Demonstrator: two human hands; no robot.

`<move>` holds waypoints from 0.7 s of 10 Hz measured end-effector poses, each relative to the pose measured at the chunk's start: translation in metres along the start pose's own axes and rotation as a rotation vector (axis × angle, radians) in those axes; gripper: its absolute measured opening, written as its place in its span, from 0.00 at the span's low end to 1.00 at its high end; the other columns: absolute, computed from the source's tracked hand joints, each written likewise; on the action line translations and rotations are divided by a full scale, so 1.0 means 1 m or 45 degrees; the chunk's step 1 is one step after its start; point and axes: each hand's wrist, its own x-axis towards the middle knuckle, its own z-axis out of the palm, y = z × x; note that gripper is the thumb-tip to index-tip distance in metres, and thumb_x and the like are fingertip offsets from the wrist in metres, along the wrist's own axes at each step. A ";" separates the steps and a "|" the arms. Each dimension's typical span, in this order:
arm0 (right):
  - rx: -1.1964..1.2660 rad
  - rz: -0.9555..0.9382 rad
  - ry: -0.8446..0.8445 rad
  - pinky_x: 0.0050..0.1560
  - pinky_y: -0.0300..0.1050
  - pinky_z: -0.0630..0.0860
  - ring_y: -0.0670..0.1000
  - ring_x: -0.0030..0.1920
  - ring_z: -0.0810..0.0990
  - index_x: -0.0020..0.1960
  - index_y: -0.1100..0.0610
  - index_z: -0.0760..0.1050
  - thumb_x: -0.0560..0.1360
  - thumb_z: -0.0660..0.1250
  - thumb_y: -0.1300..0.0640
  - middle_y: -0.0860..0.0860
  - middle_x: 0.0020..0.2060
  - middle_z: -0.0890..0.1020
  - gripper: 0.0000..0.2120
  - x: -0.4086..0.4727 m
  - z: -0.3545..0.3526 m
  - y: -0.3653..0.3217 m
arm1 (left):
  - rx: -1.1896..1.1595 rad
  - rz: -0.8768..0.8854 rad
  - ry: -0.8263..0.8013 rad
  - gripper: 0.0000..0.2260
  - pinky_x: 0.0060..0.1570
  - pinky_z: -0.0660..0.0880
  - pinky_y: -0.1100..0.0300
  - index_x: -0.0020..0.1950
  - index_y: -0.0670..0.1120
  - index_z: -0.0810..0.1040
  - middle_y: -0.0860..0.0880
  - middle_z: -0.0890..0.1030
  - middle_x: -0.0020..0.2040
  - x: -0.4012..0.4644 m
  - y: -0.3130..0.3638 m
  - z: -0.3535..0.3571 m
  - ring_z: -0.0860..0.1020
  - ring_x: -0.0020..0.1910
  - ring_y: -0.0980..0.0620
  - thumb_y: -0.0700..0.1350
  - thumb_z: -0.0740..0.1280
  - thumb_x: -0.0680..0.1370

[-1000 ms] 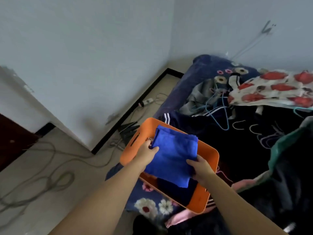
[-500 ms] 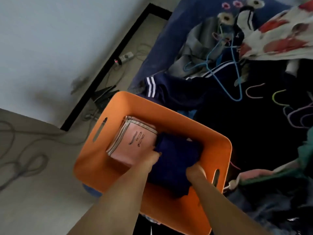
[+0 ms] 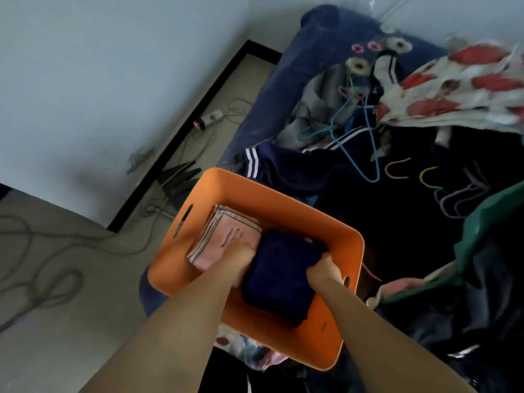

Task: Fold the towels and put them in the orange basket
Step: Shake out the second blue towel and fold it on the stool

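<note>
The orange basket sits on the bed's near corner. Inside, a folded pink towel with a grey striped edge lies on the left side. Beside it on the right lies a folded dark blue towel, low in the basket. My left hand grips the blue towel's left edge, between the two towels. On the towel's right edge my right hand holds it, close to the basket's right wall. Both sets of fingertips are hidden under the cloth.
The bed carries dark clothes, a striped navy garment, several coloured hangers and a red-flowered cloth. On the floor at left lie cables and a power strip by the wall.
The blue towel went from above the basket rim down into the basket beside the pink towel, both hands still on it. The view tilted downward.
</note>
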 end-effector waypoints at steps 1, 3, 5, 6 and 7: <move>-0.149 -0.230 0.013 0.63 0.57 0.72 0.63 0.64 0.70 0.73 0.57 0.57 0.76 0.55 0.61 0.61 0.68 0.65 0.25 -0.035 -0.033 -0.031 | 0.432 0.287 0.132 0.13 0.49 0.73 0.61 0.59 0.39 0.78 0.42 0.80 0.59 -0.058 0.041 -0.054 0.77 0.59 0.44 0.40 0.62 0.78; -0.287 -0.742 0.218 0.65 0.55 0.65 0.60 0.68 0.65 0.72 0.55 0.58 0.78 0.56 0.58 0.57 0.69 0.64 0.23 -0.117 -0.069 -0.143 | 0.616 0.726 0.448 0.11 0.54 0.72 0.52 0.57 0.41 0.77 0.40 0.78 0.56 -0.134 0.073 -0.153 0.76 0.57 0.42 0.41 0.60 0.78; -0.532 -1.352 0.448 0.66 0.56 0.65 0.57 0.69 0.63 0.72 0.53 0.57 0.77 0.56 0.59 0.55 0.70 0.64 0.24 -0.217 -0.069 -0.239 | 0.590 0.662 0.959 0.16 0.60 0.71 0.53 0.67 0.45 0.72 0.44 0.75 0.63 -0.234 0.064 -0.254 0.73 0.62 0.44 0.45 0.59 0.79; -0.628 -1.666 0.499 0.71 0.57 0.59 0.56 0.73 0.58 0.74 0.52 0.53 0.79 0.54 0.57 0.54 0.74 0.58 0.25 -0.269 -0.054 -0.256 | 0.600 0.478 1.266 0.17 0.61 0.69 0.51 0.69 0.47 0.69 0.45 0.73 0.65 -0.288 0.033 -0.277 0.70 0.64 0.45 0.46 0.57 0.80; -0.693 -1.942 0.558 0.74 0.59 0.50 0.54 0.76 0.51 0.75 0.52 0.50 0.79 0.53 0.58 0.54 0.76 0.53 0.26 -0.307 -0.038 -0.255 | 0.597 0.240 1.564 0.16 0.56 0.69 0.52 0.68 0.46 0.70 0.45 0.73 0.63 -0.329 0.002 -0.283 0.70 0.62 0.45 0.45 0.55 0.80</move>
